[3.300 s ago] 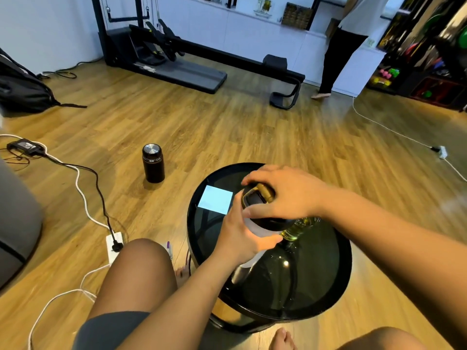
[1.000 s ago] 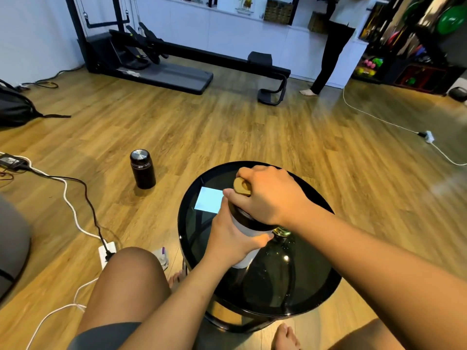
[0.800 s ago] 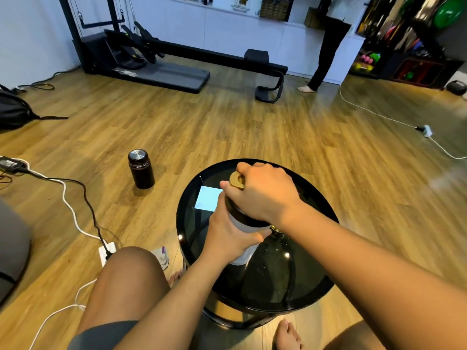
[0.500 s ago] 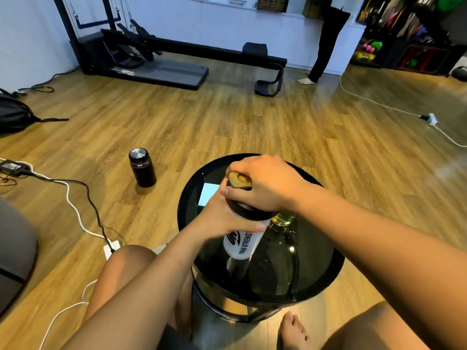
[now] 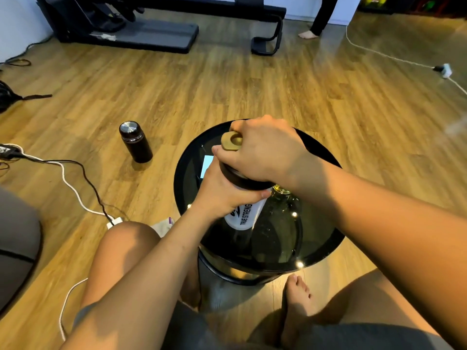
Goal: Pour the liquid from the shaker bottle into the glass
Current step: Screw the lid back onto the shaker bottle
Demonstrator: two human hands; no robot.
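A white shaker bottle [image 5: 243,215] with black lettering and a black lid stands upright on the round black glass table [image 5: 321,245]. My left hand [image 5: 222,190] wraps around its body just under the lid. My right hand [image 5: 262,150] covers the lid from above, fingers closed on its rim beside the tan flip cap [image 5: 231,141]. A clear glass [image 5: 283,192] holding yellowish liquid peeks out right behind the bottle, mostly hidden under my right wrist.
A pale blue sticky note [image 5: 206,165] lies on the table's far left. A dark flask [image 5: 135,141] stands on the wooden floor to the left, with cables and a power strip [image 5: 114,221] nearby. My knees flank the table. A person stands far back.
The bottle has stayed upright under both hands while the view tilted down. My right hand has shifted slightly on the lid; the left hand holds as before.
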